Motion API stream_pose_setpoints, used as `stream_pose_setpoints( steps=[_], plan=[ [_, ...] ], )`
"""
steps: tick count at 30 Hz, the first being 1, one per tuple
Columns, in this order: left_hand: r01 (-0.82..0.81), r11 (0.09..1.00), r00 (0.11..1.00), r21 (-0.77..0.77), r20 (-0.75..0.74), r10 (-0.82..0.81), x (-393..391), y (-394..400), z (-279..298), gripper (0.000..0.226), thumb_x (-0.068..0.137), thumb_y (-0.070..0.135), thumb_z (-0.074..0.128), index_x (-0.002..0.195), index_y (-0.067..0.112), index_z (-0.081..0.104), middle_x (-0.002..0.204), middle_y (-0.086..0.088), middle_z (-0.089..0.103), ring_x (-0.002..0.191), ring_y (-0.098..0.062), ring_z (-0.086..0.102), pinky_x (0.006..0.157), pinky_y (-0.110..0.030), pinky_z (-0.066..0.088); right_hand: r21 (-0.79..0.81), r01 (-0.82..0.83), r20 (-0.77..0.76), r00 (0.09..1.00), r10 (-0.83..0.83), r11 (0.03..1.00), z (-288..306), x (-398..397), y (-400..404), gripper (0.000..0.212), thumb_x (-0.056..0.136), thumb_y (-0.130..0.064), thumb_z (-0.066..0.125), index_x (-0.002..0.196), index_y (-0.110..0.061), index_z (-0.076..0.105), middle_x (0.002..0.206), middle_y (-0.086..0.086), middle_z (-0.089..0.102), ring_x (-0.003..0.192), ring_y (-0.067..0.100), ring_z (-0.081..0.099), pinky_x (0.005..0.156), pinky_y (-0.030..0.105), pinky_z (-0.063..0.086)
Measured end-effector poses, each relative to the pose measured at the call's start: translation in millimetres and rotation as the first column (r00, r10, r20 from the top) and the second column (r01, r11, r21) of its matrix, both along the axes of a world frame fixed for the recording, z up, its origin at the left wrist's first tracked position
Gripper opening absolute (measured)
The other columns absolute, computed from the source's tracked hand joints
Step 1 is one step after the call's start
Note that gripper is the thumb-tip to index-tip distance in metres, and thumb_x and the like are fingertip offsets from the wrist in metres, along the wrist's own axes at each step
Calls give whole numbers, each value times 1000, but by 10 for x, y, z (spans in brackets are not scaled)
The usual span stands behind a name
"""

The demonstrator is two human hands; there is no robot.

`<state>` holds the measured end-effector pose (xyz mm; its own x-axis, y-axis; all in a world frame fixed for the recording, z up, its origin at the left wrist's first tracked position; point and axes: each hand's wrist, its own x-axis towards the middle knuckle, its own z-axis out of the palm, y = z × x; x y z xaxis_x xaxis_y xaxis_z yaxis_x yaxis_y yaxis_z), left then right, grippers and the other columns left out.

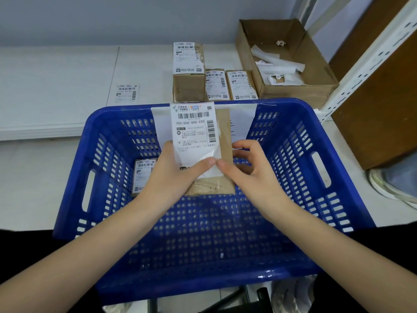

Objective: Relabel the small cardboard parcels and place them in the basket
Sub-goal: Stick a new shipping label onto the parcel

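Two hands are engaged on one small cardboard parcel (222, 152), which is held upright above the blue basket (293, 199), towards its far wall, presumably so that it can be lowered in once relabelled. The parcel is gripped from its left side by the left hand (173, 175), whose thumb is pressed on the lower part of the white shipping label (194, 132); the right hand (250, 168) is curled round the parcel's right edge, its thumb meeting the left thumb at the label's loose lower corner. That corner appears lifted from the cardboard, so the label is judged to be either in the course of being smoothed down or peeled; which of these cannot be told. One labelled parcel (143, 175) already lies on the basket floor against the left wall. Beyond the basket's far rim, on the white tabletop (56, 75), a tall parcel (188, 71) and two flat parcels (230, 84) are lined up within easy reach. A spare label (126, 93) lies flat further left. At the tabletop's far right corner an open carton (316, 71) is kept, with white paper strips in it, probably discarded backings.
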<state>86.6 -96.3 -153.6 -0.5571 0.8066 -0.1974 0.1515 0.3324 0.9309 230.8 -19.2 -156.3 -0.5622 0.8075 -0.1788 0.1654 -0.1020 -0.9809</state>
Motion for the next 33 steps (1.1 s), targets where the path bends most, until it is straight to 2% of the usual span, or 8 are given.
stream_pose_setpoints(
  steps=[3,10,15,20,22,25,28,33],
  plan=[
    [14,1000,1000,0,-18,-14,-6,-5,3,63,75,34,77,128,20,48,122,12,61,111,-6,59,99,-38,48,-73,0,-32,999,-3,997,23,-1,19,35,85,-16,70,112,-21,50,108,2,63,77,15,68,61,25,56],
    [54,999,996,-8,-77,-54,-3,14,71,67,78,39,74,134,20,43,120,17,58,109,-4,59,87,-32,51,-88,74,-73,994,-80,993,26,-10,50,36,83,-13,71,114,-24,56,106,1,66,83,24,69,65,34,59],
    [33,996,965,-81,-256,-53,23,-14,93,102,76,54,65,151,18,7,137,18,46,126,-11,48,104,-38,41,-131,70,-45,996,-76,989,-18,-14,39,35,85,-15,69,115,-22,54,106,7,63,75,18,68,63,33,58],
    [89,996,685,-16,-725,-73,-54,-43,146,90,79,64,51,152,32,10,146,-9,37,126,-26,45,88,-42,46,-92,69,-45,996,-73,993,-9,12,60,36,85,-12,69,116,-19,52,106,7,63,77,19,68,57,28,54],
    [209,977,545,29,-833,-92,-117,-17,122,73,87,55,48,151,31,21,136,-12,47,120,-26,45,95,-39,42,-82,69,-35,997,-72,994,-11,9,66,35,85,-12,69,115,-20,52,106,6,62,76,17,67,55,24,52],
    [361,932,363,30,-925,-111,-143,6,81,47,94,33,48,140,22,47,104,-6,62,88,-22,49,74,-33,44,-80,75,-35,996,-78,994,-18,3,77,34,85,-12,69,112,-22,51,105,6,62,73,15,65,55,24,51],
    [410,911,339,38,-934,-114,-122,6,76,34,93,22,46,117,18,69,97,-4,67,76,-26,57,55,-34,51,-65,83,-44,995,-86,994,-24,7,85,35,84,-13,70,110,-25,50,106,8,63,74,17,63,57,25,52],
    [470,882,241,30,-966,-96,-136,-8,49,32,87,9,47,108,8,71,95,-6,70,76,-28,59,57,-35,52,-3,18,-67,998,-18,1000,-49,33,55,45,83,-19,71,113,-40,45,110,-2,60,87,14,64,63,24,55]
  ],
)
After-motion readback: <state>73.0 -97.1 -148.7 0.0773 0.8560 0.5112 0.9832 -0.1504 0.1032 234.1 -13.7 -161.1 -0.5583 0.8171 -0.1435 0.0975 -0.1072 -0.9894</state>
